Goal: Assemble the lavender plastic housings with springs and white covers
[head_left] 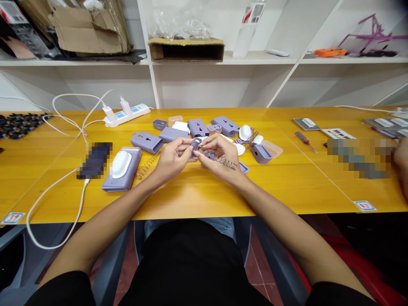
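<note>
My left hand [174, 158] pinches a small purple plastic part [196, 143] above the middle of the table. Close against it, my right hand [221, 154] grips a thin metal coil spring [228, 163], whose free coils lie across the back of that hand. The spring's near end meets the purple part between my fingertips; the exact contact is hidden. Another coil spring [147, 166] lies left of my left hand. Purple rectangular housings [146, 142] with dark cut-outs lie beyond my hands, among white oval pieces [245, 132] and a purple cap [261, 153].
A purple housing with a white oval piece [121, 164] sits at left beside a phone [94, 160] on a white cable. A power strip [127, 115] stands behind. At right are a screwdriver [306, 142] and another person's hand [400, 163]. Shelves [264, 58] rise behind the table.
</note>
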Demonstrator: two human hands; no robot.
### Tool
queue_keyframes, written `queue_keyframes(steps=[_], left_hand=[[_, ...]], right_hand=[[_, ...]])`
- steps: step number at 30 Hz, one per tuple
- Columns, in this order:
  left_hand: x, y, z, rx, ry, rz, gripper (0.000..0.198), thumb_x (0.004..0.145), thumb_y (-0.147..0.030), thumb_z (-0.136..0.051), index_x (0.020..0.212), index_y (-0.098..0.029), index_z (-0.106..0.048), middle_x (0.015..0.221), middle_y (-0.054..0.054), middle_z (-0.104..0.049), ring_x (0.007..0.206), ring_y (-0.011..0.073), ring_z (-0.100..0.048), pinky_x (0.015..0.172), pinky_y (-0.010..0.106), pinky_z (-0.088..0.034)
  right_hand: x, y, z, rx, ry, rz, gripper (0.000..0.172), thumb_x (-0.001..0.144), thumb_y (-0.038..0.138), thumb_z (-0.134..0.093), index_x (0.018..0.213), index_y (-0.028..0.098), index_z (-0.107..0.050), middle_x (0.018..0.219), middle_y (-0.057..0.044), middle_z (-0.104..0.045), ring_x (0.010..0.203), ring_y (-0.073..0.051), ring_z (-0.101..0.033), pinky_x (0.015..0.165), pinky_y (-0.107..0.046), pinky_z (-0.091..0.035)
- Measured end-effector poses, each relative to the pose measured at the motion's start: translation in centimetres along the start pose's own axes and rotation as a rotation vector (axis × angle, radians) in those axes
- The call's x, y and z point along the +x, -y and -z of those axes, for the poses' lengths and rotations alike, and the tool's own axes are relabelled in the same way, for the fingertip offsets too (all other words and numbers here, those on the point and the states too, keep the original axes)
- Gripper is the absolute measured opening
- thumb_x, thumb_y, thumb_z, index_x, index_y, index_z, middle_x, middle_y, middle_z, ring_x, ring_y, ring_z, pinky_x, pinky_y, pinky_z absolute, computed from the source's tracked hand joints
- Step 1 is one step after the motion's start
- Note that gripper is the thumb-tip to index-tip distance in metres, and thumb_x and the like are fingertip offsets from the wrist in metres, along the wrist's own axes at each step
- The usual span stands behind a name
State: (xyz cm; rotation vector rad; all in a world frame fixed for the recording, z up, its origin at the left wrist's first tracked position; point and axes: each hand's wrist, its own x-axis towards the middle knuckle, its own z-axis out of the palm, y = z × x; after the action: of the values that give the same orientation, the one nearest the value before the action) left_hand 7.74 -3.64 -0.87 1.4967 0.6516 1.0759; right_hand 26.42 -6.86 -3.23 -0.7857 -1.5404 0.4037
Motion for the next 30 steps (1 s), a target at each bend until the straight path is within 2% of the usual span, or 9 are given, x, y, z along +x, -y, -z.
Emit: queue_keyframes(steps=[7,17,22,26,30], left_hand=[[0.0,0.1,0.1,0.006,-0.039,0.004,0.039,0.088,-0.041,-0.087,0.112,-0.014,-0.071,0.098,0.009,-0.086,0.090,0.0256,-0.086,0.083,0.040,-0.075],[0.0,0.3,0.3,0.039,-0.030,-0.001,0.035,0.089,-0.032,-0.083,0.118,-0.015,-0.072,0.105,0.008,-0.086,0.089,0.0226,-0.085,0.079,0.035,-0.075],[0.3,-0.2,0.4,0.006,-0.016,0.040,0.037,0.088,-0.035,-0.085,0.117,-0.015,-0.072,0.105,0.008,-0.085,0.094,0.0236,-0.085,0.087,0.042,-0.075],[0.5,-0.9,0.8,-0.059,0.072,0.085,0.040,0.088,-0.040,-0.088,0.116,-0.014,-0.076,0.108,0.010,-0.085,0.102,0.0268,-0.084,0.097,0.050,-0.073],[0.8,-1.1,1.3,-0.118,0.116,0.087,0.049,0.084,-0.045,-0.094,0.118,-0.014,-0.077,0.116,0.013,-0.084,0.108,0.0294,-0.084,0.099,0.053,-0.072]], right_hand=[[0.0,0.2,0.0,-0.035,0.004,0.053,0.025,0.090,0.034,-0.090,0.093,0.027,-0.066,0.106,-0.006,-0.067,0.089,-0.021,-0.069,0.074,-0.040,-0.065],[0.2,0.9,0.6,-0.166,0.119,0.161,0.019,0.094,0.029,-0.086,0.104,0.030,-0.070,0.106,-0.007,-0.070,0.094,-0.027,-0.070,0.077,-0.045,-0.064],[0.4,0.9,0.8,-0.204,0.129,0.212,0.017,0.097,0.026,-0.082,0.109,0.030,-0.070,0.109,-0.008,-0.071,0.096,-0.027,-0.070,0.077,-0.045,-0.064],[0.6,1.0,0.9,-0.262,0.121,0.241,0.014,0.098,0.025,-0.079,0.106,0.029,-0.068,0.109,-0.009,-0.071,0.097,-0.026,-0.070,0.078,-0.044,-0.063],[0.6,1.0,1.0,-0.232,0.101,0.208,0.013,0.098,0.027,-0.079,0.106,0.029,-0.069,0.112,-0.009,-0.072,0.098,-0.026,-0.072,0.079,-0.044,-0.065]])
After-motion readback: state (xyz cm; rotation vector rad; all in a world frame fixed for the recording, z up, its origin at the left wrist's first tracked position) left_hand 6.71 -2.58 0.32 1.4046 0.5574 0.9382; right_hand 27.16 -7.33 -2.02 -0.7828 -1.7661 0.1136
